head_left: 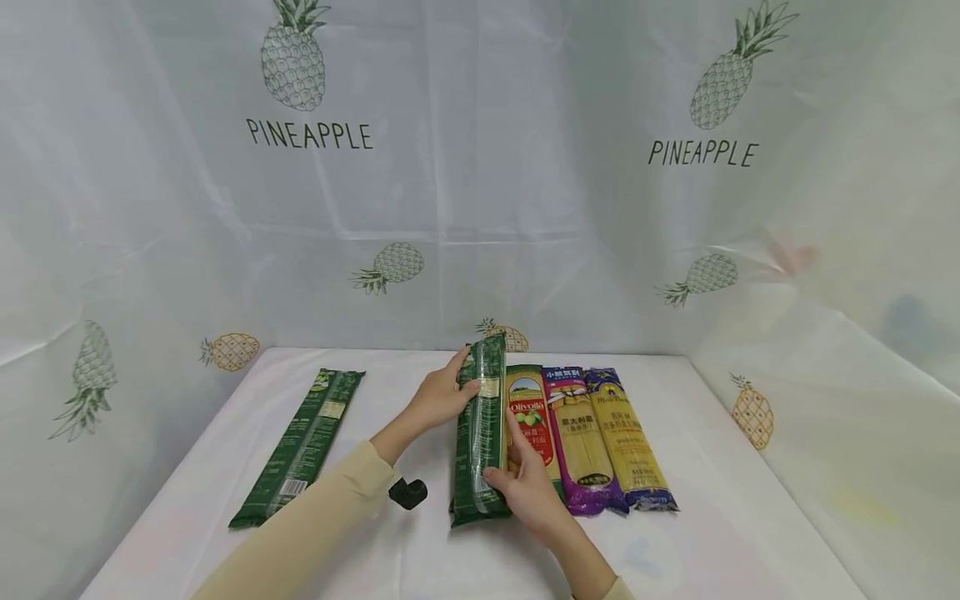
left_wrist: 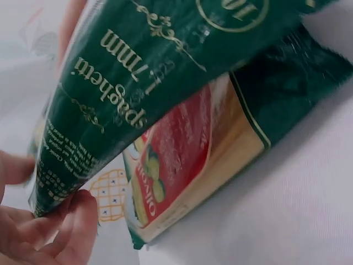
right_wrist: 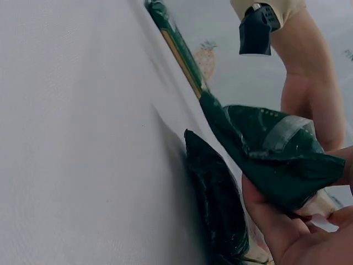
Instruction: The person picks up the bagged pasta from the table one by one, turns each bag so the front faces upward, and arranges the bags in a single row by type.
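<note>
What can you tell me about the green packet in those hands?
The green packet is long, slim and glossy, like plastic film. One face reads "spaghetti" and "1.7mm" in pale lettering; the other carries small print and a pale patch. No tear shows. It is tilted and appears raised off the white table, partly hiding the Olivoilà packet in the head view. The left hand holds its far part, the right hand its near part.

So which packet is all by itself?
The green one at far left. Left hand and right hand hold the other green packet; the remaining three packets lie side by side.
</note>
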The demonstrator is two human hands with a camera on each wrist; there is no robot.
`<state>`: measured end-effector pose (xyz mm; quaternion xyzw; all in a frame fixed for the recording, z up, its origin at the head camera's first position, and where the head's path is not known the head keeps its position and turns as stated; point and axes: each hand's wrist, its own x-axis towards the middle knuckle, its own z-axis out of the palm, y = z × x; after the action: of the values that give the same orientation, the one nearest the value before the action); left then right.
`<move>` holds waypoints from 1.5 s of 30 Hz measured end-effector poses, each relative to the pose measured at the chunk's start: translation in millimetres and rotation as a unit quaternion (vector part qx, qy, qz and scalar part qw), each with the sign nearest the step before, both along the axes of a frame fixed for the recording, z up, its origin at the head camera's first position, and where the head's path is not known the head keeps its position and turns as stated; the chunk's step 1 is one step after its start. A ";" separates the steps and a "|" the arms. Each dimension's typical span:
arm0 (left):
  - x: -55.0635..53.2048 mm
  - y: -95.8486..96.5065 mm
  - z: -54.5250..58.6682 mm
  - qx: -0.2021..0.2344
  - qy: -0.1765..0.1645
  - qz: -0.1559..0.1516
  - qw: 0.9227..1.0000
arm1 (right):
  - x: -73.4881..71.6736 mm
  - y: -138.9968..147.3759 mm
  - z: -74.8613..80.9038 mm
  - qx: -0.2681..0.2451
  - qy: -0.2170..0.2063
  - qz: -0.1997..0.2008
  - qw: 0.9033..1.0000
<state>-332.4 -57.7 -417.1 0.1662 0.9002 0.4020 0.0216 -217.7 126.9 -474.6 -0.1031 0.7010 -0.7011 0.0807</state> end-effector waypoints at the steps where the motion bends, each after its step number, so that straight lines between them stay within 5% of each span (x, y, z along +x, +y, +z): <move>1: 1.0 0.6 1.0 -0.016 0.016 -0.001 1.000 | 0.8 -0.8 1.1 -0.001 0.006 -0.003 1.000; 10: 4.9 3.3 0.3 -0.031 0.059 -0.001 0.998 | 5.4 -7.4 3.6 0.030 0.030 -0.047 0.998; 25: 5.1 11.1 -6.6 0.068 0.015 0.014 0.997 | 6.4 -1.4 6.7 0.104 0.044 -0.058 0.992; 29: 5.5 9.2 -6.9 0.082 -0.012 0.027 0.996 | 6.2 0.2 6.4 0.112 0.019 -0.040 0.993; 34: 5.2 4.7 -6.3 0.109 -0.038 0.050 0.992 | 7.0 1.3 8.2 0.084 -0.041 -0.022 0.995; 39: 4.3 1.1 -0.4 0.156 -0.069 0.055 0.984 | 5.5 4.3 8.8 -0.009 -0.091 0.022 0.996; 45: 8.6 -0.5 6.2 0.172 -0.090 0.043 0.980 | 2.1 7.5 8.6 -0.045 -0.097 0.053 0.993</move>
<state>-323.8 -58.2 -410.8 0.0921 0.8185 0.5643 0.0563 -215.6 134.4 -466.0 -0.0751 0.6514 -0.7330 0.1809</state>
